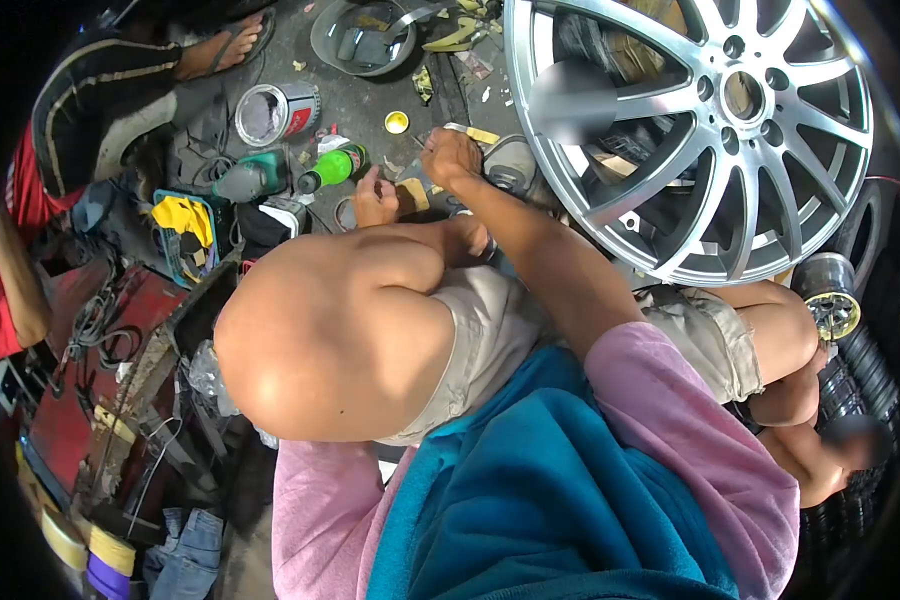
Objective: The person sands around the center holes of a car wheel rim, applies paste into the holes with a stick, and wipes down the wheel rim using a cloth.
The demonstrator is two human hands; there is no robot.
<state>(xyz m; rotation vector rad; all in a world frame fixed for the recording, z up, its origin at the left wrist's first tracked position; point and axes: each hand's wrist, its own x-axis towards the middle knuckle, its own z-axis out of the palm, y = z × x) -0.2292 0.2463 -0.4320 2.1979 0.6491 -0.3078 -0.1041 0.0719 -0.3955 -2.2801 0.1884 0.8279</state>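
Note:
My right hand (450, 158) is closed low over the floor, its fingers pinched round something thin and small. A yellowish strip (478, 133) lies beside its fingertips. My left hand (375, 198) shows past my bent knee, fingers partly curled and apart, next to a tan piece (411, 196) like sandpaper. I cannot see it gripping anything. A small yellow cup or lid (397, 122) sits just beyond both hands. To the left lies a green bottle (338, 168) with a dark cap. The big silver alloy wheel (660, 102) stands close to my right arm.
A paint-stained can (275, 114) and a grey basin (362, 38) stand ahead. A blue basket (183, 235) holds a yellow cloth. Another person's foot (225, 48) rests at upper left. Tyres (855, 370) and a small metal drum (828, 285) are at right.

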